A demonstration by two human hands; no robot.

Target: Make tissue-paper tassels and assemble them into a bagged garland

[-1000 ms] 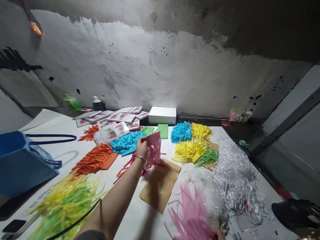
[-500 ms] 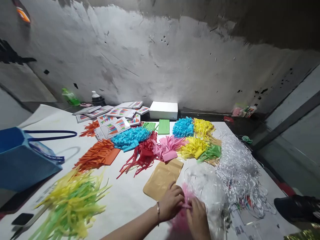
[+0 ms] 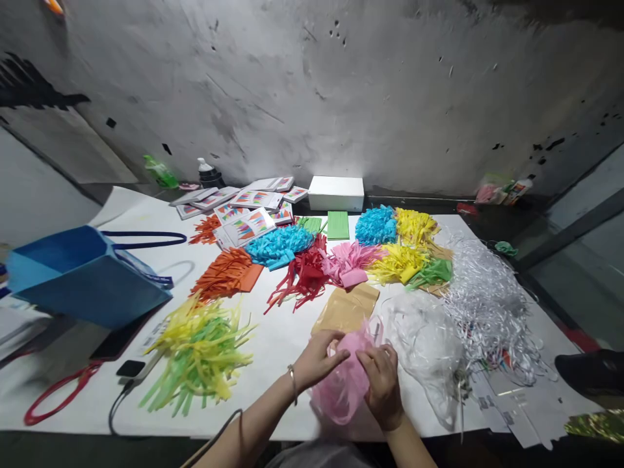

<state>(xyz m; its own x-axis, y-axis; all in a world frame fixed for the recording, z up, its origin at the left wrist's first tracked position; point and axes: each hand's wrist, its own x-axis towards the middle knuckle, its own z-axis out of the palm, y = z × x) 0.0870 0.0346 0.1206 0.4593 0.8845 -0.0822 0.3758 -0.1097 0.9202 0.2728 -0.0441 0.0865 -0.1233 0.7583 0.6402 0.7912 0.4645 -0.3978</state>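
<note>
White tabletop [image 3: 277,364] bears fringes [image 3: 309,273] and crumpled plastic [image 3: 424,335] (beside the right hand [image 3: 383,383]).

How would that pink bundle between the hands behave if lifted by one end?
The pink bundle would probably flop, since its strips hang in loose loops. It is likely light, looking thin and translucent, and might tangle where strands overlap.

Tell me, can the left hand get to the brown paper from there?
Probably yes: the brown paper lies just beyond the left hand, with its far part uncovered. But that hand is at the pink strips, so it might have to leave them first.
</note>
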